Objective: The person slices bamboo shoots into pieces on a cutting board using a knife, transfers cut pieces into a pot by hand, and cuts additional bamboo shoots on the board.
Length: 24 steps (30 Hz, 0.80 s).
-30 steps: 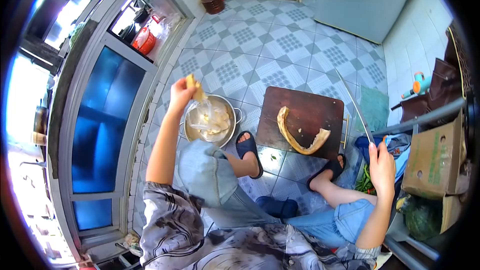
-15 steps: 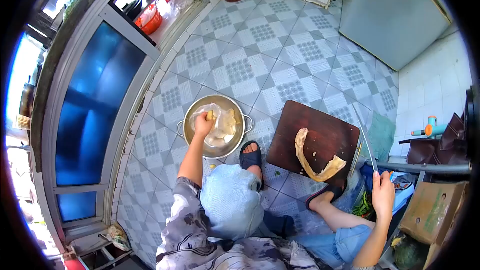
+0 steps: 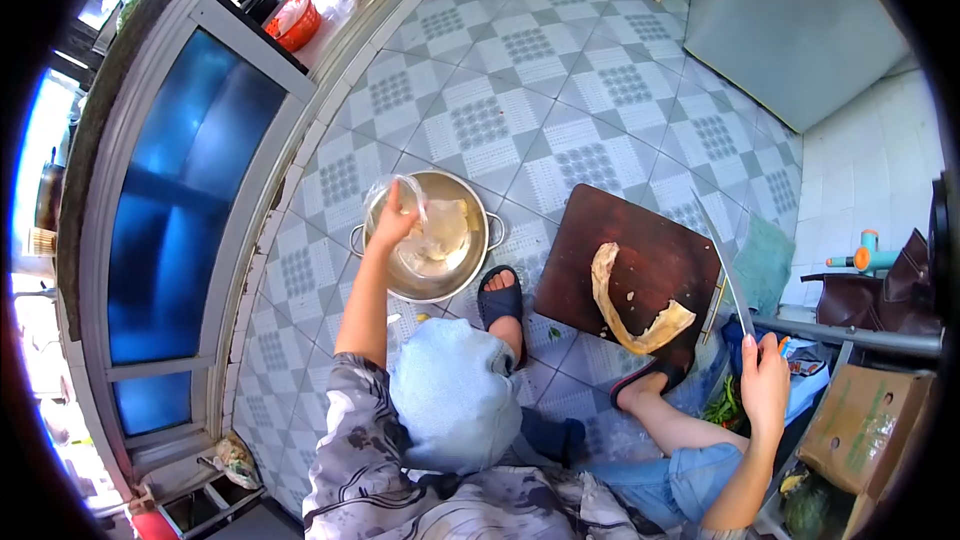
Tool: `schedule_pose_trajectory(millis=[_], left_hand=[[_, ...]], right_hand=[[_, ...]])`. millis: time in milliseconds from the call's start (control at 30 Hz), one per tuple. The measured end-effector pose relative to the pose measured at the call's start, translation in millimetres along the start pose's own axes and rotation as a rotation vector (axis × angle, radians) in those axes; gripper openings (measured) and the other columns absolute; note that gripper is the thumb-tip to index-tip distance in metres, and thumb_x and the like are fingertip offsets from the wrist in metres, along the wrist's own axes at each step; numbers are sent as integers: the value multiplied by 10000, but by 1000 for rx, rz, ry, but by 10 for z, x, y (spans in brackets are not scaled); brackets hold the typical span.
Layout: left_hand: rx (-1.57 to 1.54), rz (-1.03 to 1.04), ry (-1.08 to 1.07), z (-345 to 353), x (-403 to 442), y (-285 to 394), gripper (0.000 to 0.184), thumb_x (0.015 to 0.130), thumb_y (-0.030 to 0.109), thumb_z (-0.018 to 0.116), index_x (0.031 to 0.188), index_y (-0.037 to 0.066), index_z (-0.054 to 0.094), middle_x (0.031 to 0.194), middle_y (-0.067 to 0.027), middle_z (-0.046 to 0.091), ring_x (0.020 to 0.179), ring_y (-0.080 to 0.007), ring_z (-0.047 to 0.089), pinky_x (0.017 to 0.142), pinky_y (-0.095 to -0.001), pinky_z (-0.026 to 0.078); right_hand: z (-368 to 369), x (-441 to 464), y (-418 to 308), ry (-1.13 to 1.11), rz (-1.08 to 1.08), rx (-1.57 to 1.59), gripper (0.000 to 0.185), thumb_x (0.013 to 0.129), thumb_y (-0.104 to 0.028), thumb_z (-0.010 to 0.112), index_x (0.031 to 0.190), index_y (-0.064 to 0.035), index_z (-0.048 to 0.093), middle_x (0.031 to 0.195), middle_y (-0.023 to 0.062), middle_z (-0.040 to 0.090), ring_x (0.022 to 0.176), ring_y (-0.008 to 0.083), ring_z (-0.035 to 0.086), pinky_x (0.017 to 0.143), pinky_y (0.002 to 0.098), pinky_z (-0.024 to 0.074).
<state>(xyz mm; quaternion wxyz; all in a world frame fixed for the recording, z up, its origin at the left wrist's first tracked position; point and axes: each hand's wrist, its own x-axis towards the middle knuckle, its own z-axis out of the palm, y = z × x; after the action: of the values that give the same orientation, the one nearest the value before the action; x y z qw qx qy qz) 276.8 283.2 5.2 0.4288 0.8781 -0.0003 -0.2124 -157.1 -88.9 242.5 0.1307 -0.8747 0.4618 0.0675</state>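
Note:
My left hand is over the left side of a two-handled metal pot, its fingers closed on the edge of a clear plastic bag. Pale pieces of food lie in the bag inside the pot; their kind is unclear. On the right, my right hand grips a long knife by its handle, blade pointing up and away. Left of the knife, a dark wooden cutting board on the floor carries a long curved strip of pale peel or rind and several small scraps.
My sandalled foot stands between pot and board. A grey rack with a cardboard box and a dark green melon-like thing is at the right. Glazed blue door panels line the left; a refrigerator stands at the back right.
My left hand has moved up and slightly left, lifting the bag's edge. The yellowish piece seen at its fingertips before no longer shows there. My right hand keeps hold of the knife.

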Motion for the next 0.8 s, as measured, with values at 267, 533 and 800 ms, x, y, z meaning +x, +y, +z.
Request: schedule_pose_trajectory(millis=[267,533,800], left_hand=[[159,417,-123,-489,-452,1243,380,854,106,569,1220,10,534,909,-134,647,788,-150,587,721,-292,479],[376,912,-480,-36,-2329,3155,362,861,164,577,1197,31,540,967,-152,651,918,-236,619,802,-330,478],[814,1045,-758,973,-2443,3039,371,831,243,560,1140,38,569,930,-197,644,881,-345,618,782,-411,484]], right_hand=[[-103,-236,196,35,7,58,400,912,-405,471,870,-8,493,722,242,603,754,454,579,655,527,427],[-346,-553,283,178,-21,219,438,893,-428,497,846,7,503,673,248,587,723,445,582,631,524,420],[-703,-227,261,245,-119,355,523,894,-452,496,719,40,479,610,256,532,658,438,554,589,475,400]])
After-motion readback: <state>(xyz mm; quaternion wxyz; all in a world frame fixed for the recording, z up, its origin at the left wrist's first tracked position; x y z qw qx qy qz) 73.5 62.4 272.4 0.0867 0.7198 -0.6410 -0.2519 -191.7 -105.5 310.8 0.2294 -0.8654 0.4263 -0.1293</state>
